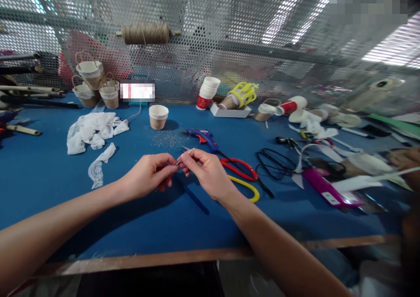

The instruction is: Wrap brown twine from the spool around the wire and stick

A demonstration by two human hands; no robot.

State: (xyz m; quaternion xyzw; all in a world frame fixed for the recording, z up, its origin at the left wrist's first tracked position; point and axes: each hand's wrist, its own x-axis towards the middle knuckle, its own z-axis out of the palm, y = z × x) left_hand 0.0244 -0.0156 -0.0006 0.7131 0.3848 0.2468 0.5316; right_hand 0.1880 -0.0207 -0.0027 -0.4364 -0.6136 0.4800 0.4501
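My left hand [152, 173] and my right hand [206, 170] meet over the middle of the table, fingertips pinched together. Between them is a small, thin, dark metallic piece [178, 162], too small to name and mostly covered by the fingers. Scissors with one red and one yellow handle loop [241, 169] lie beside and partly behind my right hand. A blue hot glue gun [204, 138] rests just beyond it. Below the hands lies a slim dark blue stick-like object [197, 200]. A burlap-wrapped cup with a white rim [159, 117] stands farther back, small scattered bits before it.
White lace [90, 131] lies in a heap at left, with a loose strip [99, 168] nearby. Burlap cups [90, 76] are stacked behind. Stacked paper cups [208, 92] stand at the back. A black cable [275, 161] and a purple power strip [331, 187] occupy the right.
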